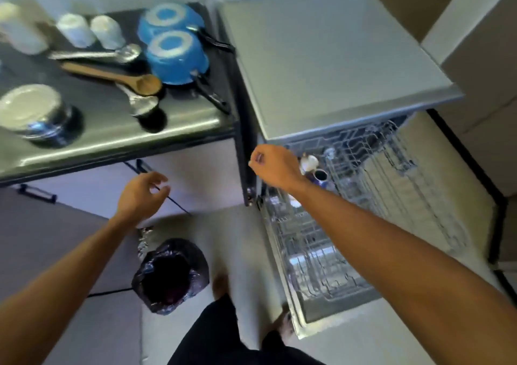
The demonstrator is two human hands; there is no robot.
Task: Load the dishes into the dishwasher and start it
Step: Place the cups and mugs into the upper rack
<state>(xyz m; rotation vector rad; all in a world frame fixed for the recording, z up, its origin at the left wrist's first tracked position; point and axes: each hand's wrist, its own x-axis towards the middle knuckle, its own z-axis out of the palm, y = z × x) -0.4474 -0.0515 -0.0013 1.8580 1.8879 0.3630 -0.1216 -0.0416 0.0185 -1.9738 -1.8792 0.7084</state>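
Note:
The dishwasher (330, 65) stands at the right with its door down and both wire racks (369, 174) pulled out. A white cup (309, 162) and a blue mug (320, 176) sit in the upper rack. On the dark counter (117, 138) at the left lie two upturned blue pans (176, 57), two white cups (75, 29), a wooden spoon (112, 76), metal spoons (98, 54) and a steel bowl (36, 113). My right hand (272, 164) hovers by the rack's left edge, fingers curled, holding nothing I can see. My left hand (142, 194) hangs below the counter edge, fingers loosely apart and empty.
A bin lined with a dark plastic bag (170, 275) stands on the floor between my arms. My legs and feet are at the bottom middle, beside the open dishwasher door (302, 322). White cabinet fronts with dark handles run under the counter. The view is motion-blurred.

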